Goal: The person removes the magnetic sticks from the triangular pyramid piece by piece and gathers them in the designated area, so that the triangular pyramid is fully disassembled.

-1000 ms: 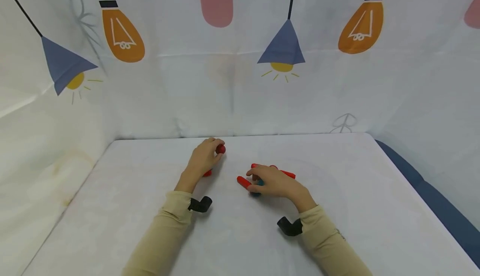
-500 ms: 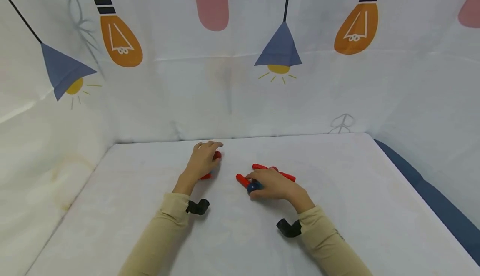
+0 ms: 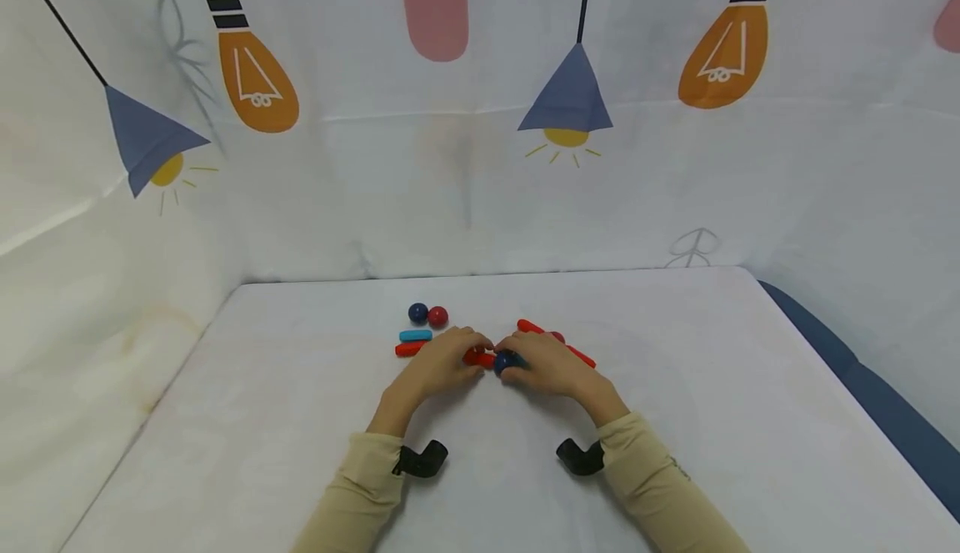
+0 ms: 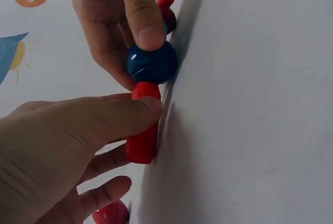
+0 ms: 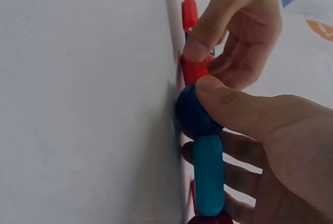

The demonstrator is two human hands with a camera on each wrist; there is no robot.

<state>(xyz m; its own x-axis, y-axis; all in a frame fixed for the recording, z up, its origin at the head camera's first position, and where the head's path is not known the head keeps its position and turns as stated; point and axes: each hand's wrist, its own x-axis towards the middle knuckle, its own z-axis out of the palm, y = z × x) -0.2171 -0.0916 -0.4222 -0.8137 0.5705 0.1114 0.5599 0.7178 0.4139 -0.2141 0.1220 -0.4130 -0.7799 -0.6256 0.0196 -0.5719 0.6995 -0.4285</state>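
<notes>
My left hand (image 3: 441, 363) pinches a red rod (image 4: 143, 143) between thumb and fingers. One end of that rod meets a dark blue ball (image 5: 193, 110), which my right hand (image 3: 553, 367) pinches with its thumb on top. From the ball's other side runs a light blue rod (image 5: 208, 174), under the right fingers, to a dark red ball (image 5: 210, 220). Beyond the right hand, two red rods (image 3: 530, 325) (image 3: 582, 356) show on either side of a red ball (image 3: 557, 337). Another red ball (image 4: 111, 213) shows below the left fingers in the left wrist view.
Left of the hands on the white table (image 3: 285, 386) lie a light blue rod (image 3: 416, 335) and a red rod (image 3: 409, 349). Behind them a dark blue ball (image 3: 418, 313) and a red ball (image 3: 438, 317) sit side by side. A patterned white cloth (image 3: 360, 186) hangs behind the table.
My left hand has let go of the red ball at the back left and moved right and nearer to the red rod by my right hand. That rod now points more to the left.
</notes>
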